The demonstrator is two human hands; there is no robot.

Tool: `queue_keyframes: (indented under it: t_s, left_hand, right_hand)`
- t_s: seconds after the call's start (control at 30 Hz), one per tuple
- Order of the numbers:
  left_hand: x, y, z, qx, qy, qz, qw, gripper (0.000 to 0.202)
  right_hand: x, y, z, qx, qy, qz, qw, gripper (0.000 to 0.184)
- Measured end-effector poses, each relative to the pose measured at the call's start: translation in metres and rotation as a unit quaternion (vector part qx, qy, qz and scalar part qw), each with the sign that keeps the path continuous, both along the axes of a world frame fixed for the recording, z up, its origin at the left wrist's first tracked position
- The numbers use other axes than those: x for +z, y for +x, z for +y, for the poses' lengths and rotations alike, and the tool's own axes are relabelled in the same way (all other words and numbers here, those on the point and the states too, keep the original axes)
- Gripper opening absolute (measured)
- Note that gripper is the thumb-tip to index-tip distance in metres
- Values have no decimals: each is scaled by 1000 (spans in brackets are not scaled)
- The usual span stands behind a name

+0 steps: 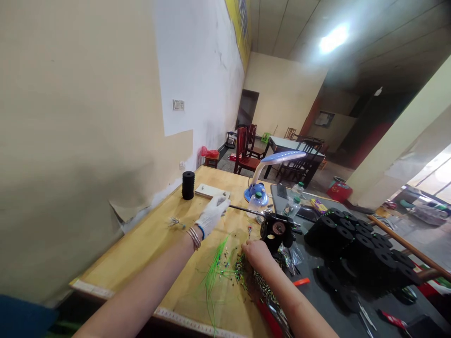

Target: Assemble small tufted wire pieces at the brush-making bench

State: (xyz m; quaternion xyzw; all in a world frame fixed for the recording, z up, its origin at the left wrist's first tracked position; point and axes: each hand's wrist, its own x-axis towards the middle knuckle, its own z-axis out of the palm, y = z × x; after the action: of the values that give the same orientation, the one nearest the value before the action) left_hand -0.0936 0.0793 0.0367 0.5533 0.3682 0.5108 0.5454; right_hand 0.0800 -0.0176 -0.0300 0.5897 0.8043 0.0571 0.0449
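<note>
My left hand wears a white knit glove, and its fingers close round the near end of a thin dark metal rod. That rod runs right to a black device with a copper-coloured round part. Just left of the device, my bare right hand is low over the table with its fingers curled together; whatever they pinch is hidden. Beside it lie many small coloured beads or parts and a bundle of bright green threads. A white board with two pegs lies beyond my left hand.
A black ribbed cylinder stands at the back left by the wall. Behind the device are a blue desk lamp and clear bottles. Many black spools crowd the grey mat on the right, with tweezers near them.
</note>
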Motion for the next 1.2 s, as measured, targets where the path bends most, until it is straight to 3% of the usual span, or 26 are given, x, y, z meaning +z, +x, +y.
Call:
queue_keyframes:
  t_s: [0.27,0.47,0.67,0.77,0.9,1.03,1.1,1.2]
  left_hand:
    - [-2,-7,6,-17,-28,-44,998,25]
    - [-5,-23,-6,32,-54,-107,992,26]
    - [-8,-60,-47,71,-101,-163,979,16]
    - [-9,-78,-73,66,-127,-190,971,14]
    - [-16,-92,-107,53,-203,-248,946,10]
    - [-36,-92,-142,53,-290,-274,915,13]
    - [-50,-89,-159,48,-318,-284,903,16]
    - [-74,-80,-179,4,-339,-307,889,20]
  right_hand:
    - [-1,2,11,30,-35,-15,999,16]
    - [0,3,13,-5,-31,13,999,13]
    - [19,6,-17,-100,39,109,988,17]
    - [22,-3,-37,-133,33,170,976,14]
    - [11,-25,-57,-152,-9,228,962,15]
    - [-4,-45,-72,-158,-28,248,955,11]
    - [-9,-55,-78,-148,-17,327,933,12]
    - [-16,-77,-88,-117,12,526,842,37]
